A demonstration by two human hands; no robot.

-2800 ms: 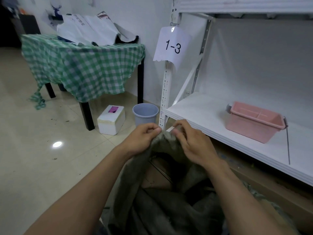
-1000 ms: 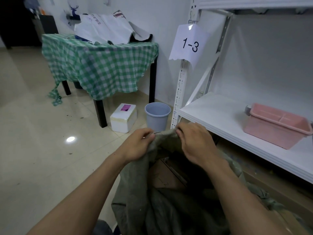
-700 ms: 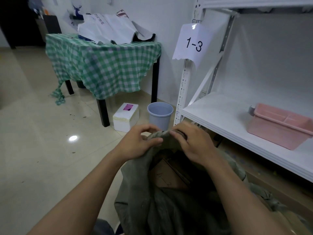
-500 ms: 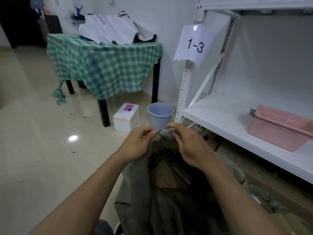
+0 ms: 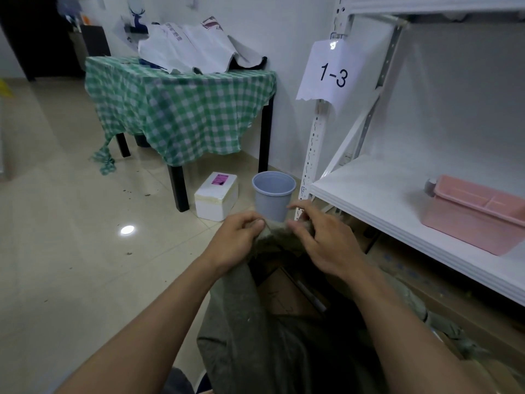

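Sack (image 5: pixel 235 322) rim gathered in two hands, beside shelf rack

Far left: pale tiled floor (image 5: pixel 56 251), glossy, with one round lamp reflection (image 5: pixel 127 230).

Left of centre, further back: counter (image 5: pixel 177 186) on black legs, draped in a green-and-white checked cloth (image 5: pixel 181 109), one corner knotted and hanging low. White bags (image 5: pixel 187 49) piled on top, leaning against the wall.

On the floor by the counter's near leg: white foam box (image 5: pixel 216 196), pink label on the lid. Just beside it, to the right: blue-grey bucket (image 5: pixel 273 194), upright, mouth open.

Centre foreground: left hand (image 5: pixel 235 240), fingers curled, thumb and forefinger pinching the sack's upper rim. Sack of coarse grey-green cloth, rim raised in front of the bucket, body hanging down between both forearms to the lower edge of view. Mouth open towards the camera; brown cardboard box (image 5: pixel 284 294) showing inside.

Just right of that: right hand (image 5: pixel 321 243), close beside the left, thumb and bent fingers clamped on the same bunched rim, forefinger lifted forward.

Right: white metal rack (image 5: pixel 315 143). Paper sign (image 5: pixel 331 72) marked "1-3" hung on its upright. White shelf (image 5: pixel 383 200) at hand height. Pink plastic bin (image 5: pixel 477 211) on the shelf, divided inside, well apart from both hands. Small grey item at the bin's left end, kind not clear.
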